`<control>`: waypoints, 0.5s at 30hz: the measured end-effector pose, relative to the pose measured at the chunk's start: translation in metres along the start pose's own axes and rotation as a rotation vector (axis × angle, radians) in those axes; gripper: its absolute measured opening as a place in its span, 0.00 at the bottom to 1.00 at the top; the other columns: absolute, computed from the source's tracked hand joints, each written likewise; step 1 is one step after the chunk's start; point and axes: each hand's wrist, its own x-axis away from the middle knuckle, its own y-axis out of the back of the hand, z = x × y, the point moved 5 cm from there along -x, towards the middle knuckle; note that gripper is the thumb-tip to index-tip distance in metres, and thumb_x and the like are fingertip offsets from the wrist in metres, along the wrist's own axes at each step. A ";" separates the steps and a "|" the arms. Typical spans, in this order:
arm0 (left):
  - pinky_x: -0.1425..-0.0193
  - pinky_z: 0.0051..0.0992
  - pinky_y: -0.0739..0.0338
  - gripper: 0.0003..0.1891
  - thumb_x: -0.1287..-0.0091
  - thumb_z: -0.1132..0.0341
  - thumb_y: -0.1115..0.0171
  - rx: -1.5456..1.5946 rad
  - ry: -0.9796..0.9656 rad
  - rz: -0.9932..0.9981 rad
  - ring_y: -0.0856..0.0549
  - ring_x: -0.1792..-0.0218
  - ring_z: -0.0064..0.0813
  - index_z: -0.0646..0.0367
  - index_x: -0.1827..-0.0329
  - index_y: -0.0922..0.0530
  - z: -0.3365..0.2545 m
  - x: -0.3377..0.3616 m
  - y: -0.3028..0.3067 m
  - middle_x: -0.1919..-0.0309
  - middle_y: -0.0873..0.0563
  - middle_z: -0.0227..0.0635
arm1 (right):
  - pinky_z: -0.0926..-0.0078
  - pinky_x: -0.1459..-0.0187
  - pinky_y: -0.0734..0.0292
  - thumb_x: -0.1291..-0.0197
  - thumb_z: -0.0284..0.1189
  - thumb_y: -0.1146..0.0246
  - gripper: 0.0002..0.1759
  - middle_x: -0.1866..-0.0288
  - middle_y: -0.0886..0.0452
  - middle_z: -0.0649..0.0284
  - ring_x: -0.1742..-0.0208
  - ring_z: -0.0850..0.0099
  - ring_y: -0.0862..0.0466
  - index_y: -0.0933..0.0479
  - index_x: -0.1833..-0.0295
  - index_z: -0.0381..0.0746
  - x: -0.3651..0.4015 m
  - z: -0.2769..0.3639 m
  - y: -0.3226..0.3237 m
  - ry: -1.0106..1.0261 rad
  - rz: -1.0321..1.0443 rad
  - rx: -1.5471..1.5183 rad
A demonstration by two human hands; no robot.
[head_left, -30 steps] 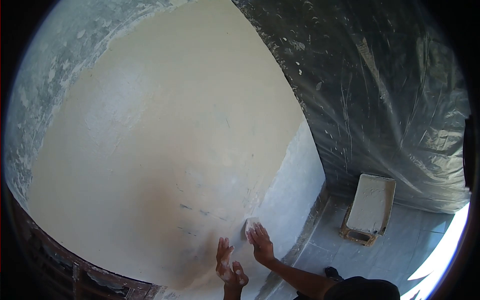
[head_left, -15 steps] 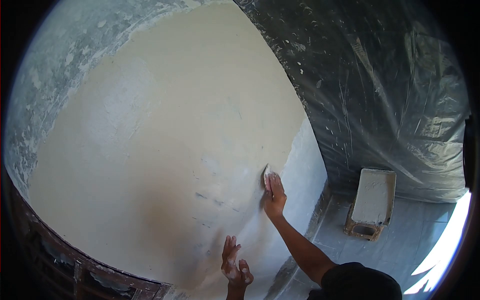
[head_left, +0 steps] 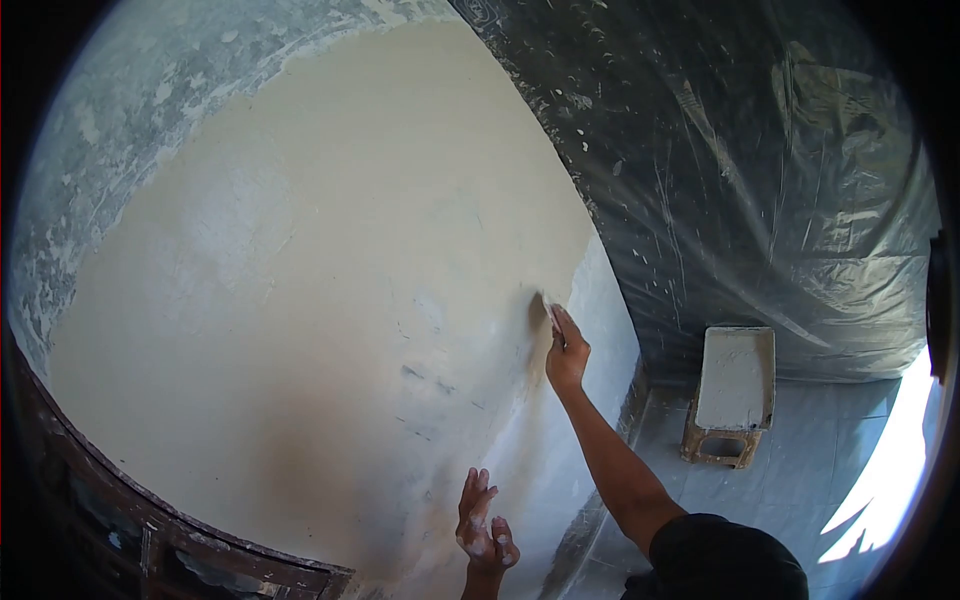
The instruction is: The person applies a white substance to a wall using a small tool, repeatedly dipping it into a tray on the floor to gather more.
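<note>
My right hand (head_left: 567,358) grips a putty scraper (head_left: 547,305), a thin pale blade seen nearly edge-on. It is held against the wall close to the right border of the cream putty coat (head_left: 350,250). Below and to the left, my left hand (head_left: 484,528) is raised in front of the wall with its fingers apart and holds nothing. White smears cover its palm and fingertips. Short dark marks and thin patches show in the coat between the two hands. Beyond the coat's right border lies a paler wall strip (head_left: 608,320).
At right, a shallow tray (head_left: 772,375) of white putty rests on a small stool (head_left: 744,456) on the grey tiled floor (head_left: 810,430). Spattered dark plastic sheeting (head_left: 760,220) hangs behind. A dark wooden frame (head_left: 215,535) curves along the lower left.
My right hand has moved up and slightly right along the wall with the scraper. My left hand appears a little farther right, still open. The view has shifted slightly.
</note>
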 end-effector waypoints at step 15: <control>0.30 0.55 0.27 0.19 0.27 0.63 0.52 -0.015 -0.007 0.035 0.23 0.33 0.67 0.70 0.43 0.23 0.020 -0.007 -0.015 0.40 0.18 0.63 | 0.77 0.36 0.25 0.32 0.09 0.46 0.26 0.33 0.18 0.54 0.34 0.73 0.20 0.25 0.30 0.33 -0.055 -0.034 0.022 -0.114 0.016 -0.096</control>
